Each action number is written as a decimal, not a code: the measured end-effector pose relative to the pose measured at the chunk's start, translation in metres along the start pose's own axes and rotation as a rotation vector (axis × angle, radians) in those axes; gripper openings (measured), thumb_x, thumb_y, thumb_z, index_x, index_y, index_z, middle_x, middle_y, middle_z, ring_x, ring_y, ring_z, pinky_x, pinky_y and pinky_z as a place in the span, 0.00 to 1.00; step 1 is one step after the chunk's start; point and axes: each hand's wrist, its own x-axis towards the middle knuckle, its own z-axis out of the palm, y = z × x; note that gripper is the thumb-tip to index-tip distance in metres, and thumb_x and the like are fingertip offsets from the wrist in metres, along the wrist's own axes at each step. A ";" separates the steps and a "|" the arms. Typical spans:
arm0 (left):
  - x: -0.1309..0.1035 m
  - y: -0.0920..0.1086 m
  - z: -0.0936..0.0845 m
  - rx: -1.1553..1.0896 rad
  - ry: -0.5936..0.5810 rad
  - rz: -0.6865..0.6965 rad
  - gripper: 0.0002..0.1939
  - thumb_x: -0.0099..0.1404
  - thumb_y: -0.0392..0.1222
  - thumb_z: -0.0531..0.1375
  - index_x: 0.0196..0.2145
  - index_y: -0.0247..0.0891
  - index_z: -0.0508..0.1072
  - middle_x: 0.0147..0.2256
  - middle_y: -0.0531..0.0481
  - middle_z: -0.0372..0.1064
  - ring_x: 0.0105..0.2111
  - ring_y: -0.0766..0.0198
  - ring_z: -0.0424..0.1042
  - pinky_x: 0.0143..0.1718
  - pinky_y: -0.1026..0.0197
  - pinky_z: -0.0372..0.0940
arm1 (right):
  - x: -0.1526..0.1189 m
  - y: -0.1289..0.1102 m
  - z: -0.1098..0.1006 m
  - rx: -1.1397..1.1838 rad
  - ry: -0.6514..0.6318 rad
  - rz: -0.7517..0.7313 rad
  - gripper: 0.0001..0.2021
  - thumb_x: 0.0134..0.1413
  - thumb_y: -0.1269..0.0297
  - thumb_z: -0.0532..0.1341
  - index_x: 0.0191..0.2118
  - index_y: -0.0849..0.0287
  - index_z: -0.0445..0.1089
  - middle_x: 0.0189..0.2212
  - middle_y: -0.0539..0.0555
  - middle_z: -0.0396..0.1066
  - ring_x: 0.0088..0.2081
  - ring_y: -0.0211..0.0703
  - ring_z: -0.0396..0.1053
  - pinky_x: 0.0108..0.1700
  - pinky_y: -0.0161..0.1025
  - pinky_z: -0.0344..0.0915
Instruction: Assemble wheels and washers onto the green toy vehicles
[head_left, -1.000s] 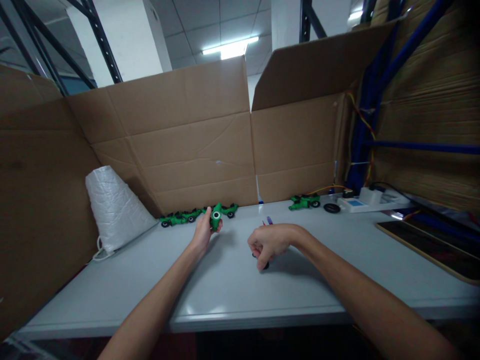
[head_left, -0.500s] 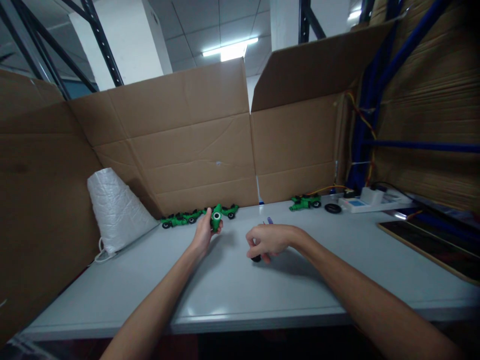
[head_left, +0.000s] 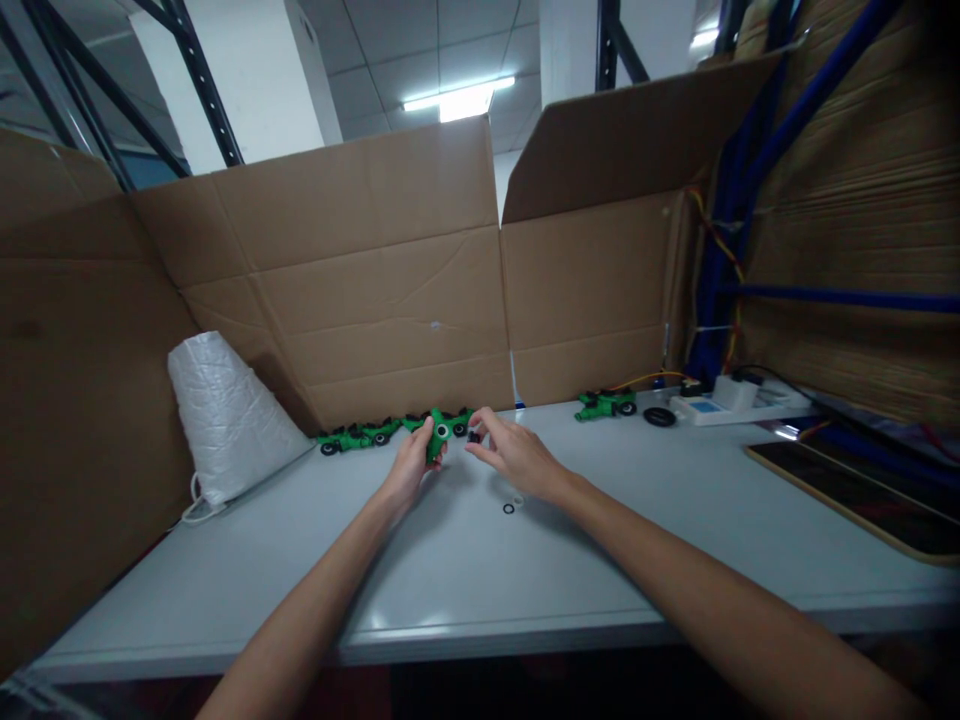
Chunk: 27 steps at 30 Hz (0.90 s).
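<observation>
My left hand [head_left: 409, 467] is closed around a green plastic part [head_left: 437, 436] that has a round white-rimmed hole facing me. Close to its right side, my right hand [head_left: 517, 455] pinches a small black cylindrical piece [head_left: 473, 436] between thumb and fingers. The piece and the green part are a short gap apart. Below my right hand, a small black ring [head_left: 508, 509] lies on the white table [head_left: 420, 590], with a pale ring [head_left: 518, 500] beside it.
Green toy vehicles [head_left: 360, 437] with black wheels line the back left; another green vehicle [head_left: 606, 404] stands at the back right. A black ring [head_left: 659, 417], power strip [head_left: 739, 405] and dark flat panel [head_left: 855, 495] lie right. A silvery bag [head_left: 229, 425] stands left; cardboard walls [head_left: 390, 290] enclose the table.
My right hand has lifted off the table and moved up and left to the green part, carrying the small black piece. The rings on the table have come into view.
</observation>
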 end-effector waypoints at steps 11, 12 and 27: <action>-0.003 -0.001 0.001 0.035 -0.036 -0.015 0.25 0.61 0.61 0.66 0.41 0.34 0.72 0.37 0.45 0.74 0.32 0.64 0.72 0.30 0.63 0.64 | 0.001 0.005 0.017 0.139 0.131 -0.061 0.15 0.68 0.68 0.59 0.57 0.53 0.67 0.50 0.57 0.73 0.52 0.51 0.69 0.55 0.48 0.66; -0.003 -0.001 0.002 0.031 -0.053 -0.011 0.25 0.61 0.60 0.66 0.40 0.34 0.71 0.36 0.46 0.73 0.30 0.64 0.71 0.29 0.63 0.63 | 0.001 0.006 0.019 0.177 0.144 -0.034 0.16 0.67 0.68 0.59 0.58 0.53 0.66 0.51 0.57 0.73 0.52 0.50 0.70 0.55 0.48 0.66; -0.008 -0.004 0.005 0.037 -0.168 0.008 0.24 0.62 0.60 0.67 0.39 0.34 0.71 0.33 0.47 0.72 0.28 0.65 0.72 0.28 0.63 0.64 | -0.001 -0.003 0.025 0.397 0.037 0.078 0.13 0.68 0.66 0.56 0.55 0.54 0.62 0.46 0.57 0.77 0.50 0.48 0.75 0.51 0.44 0.66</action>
